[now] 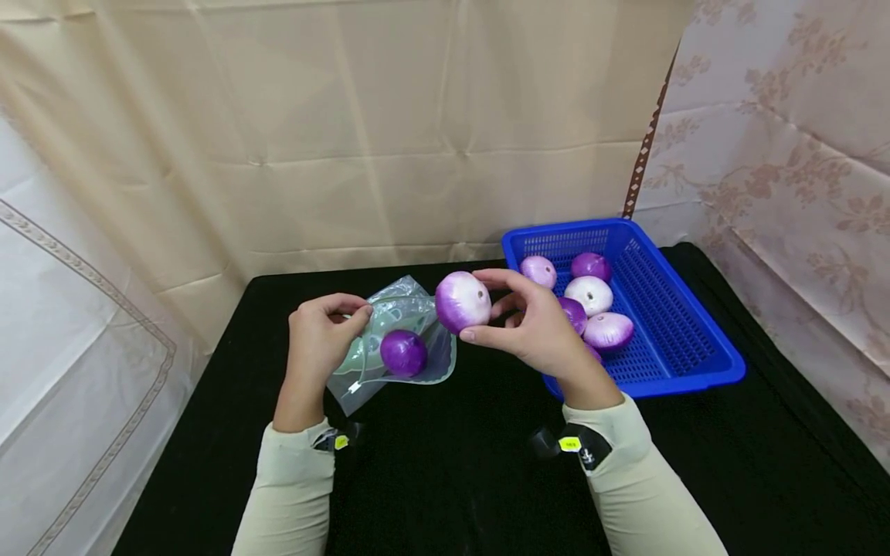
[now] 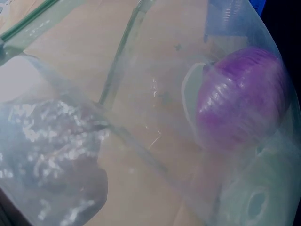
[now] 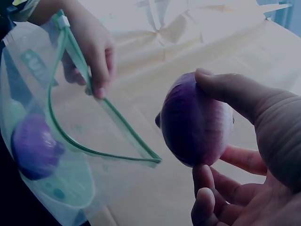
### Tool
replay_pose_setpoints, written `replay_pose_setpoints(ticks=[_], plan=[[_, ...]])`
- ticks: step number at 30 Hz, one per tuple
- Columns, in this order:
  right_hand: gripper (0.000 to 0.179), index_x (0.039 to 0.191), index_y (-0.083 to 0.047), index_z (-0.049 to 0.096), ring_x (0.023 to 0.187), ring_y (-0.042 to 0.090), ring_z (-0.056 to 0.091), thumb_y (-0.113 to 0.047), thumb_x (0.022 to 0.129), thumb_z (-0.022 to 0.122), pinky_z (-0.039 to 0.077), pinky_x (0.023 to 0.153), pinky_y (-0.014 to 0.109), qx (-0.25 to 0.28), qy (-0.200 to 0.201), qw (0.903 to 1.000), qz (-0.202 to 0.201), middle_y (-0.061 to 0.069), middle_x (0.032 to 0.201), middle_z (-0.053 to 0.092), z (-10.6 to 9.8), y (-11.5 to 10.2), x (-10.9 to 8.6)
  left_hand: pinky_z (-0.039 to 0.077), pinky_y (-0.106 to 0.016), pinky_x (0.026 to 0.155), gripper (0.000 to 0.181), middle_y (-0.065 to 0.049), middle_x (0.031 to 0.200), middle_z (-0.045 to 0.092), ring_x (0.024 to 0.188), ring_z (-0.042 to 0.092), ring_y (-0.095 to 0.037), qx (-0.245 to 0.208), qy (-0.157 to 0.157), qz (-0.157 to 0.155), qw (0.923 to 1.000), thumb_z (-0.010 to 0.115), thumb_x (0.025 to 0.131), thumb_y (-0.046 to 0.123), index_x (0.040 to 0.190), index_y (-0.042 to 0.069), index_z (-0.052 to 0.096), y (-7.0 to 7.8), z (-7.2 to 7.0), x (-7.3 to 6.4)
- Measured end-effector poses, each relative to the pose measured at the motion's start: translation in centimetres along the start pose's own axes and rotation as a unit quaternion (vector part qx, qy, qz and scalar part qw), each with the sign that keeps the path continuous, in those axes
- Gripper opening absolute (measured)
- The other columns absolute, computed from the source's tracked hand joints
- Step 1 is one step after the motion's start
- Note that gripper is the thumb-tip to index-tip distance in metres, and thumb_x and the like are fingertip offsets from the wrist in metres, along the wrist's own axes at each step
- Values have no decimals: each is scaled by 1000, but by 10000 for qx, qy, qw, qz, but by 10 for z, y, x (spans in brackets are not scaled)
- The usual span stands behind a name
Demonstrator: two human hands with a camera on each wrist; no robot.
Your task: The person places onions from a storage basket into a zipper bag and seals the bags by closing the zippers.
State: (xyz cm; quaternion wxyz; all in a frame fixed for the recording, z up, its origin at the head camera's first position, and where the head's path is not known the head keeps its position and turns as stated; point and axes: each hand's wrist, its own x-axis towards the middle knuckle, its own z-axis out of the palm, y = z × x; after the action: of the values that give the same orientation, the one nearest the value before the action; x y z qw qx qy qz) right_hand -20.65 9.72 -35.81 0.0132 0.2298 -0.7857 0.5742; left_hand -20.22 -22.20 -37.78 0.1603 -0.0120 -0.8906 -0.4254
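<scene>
My left hand [image 1: 321, 336] pinches the green-edged rim of a clear zip bag [image 1: 445, 363], whose mouth gapes open in the right wrist view. A dark purple onion [image 1: 404, 353] lies inside the bag; through the plastic it also shows in the left wrist view [image 2: 242, 99]. Between thumb and fingers, my right hand [image 1: 531, 328] grips a second onion [image 1: 463, 302], purple on one side and whitish on the other. That onion is just right of the bag's mouth, apart from it in the right wrist view [image 3: 195, 120].
A blue plastic basket [image 1: 684, 332] stands at the right of the black-covered table [image 1: 452, 479], with several purple and white onions [image 1: 589, 295] toward its left side. Beige curtain cloth [image 1: 348, 154] hangs behind, and patterned cloth [image 1: 786, 154] hangs at the right.
</scene>
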Motion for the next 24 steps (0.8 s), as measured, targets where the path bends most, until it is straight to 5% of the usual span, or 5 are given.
replay_pose_setpoints(ticks=[24], plan=[[71,138,-26,63,93,19,64,-29,74,95,57,68,36,-214,25,9992,-338,-5,127,61,30,0,-2,54,-25,59,11,-3,91,76,77,69,-26,-42,80,176,9998,76,94,26,95,15,78,3,2,-1]])
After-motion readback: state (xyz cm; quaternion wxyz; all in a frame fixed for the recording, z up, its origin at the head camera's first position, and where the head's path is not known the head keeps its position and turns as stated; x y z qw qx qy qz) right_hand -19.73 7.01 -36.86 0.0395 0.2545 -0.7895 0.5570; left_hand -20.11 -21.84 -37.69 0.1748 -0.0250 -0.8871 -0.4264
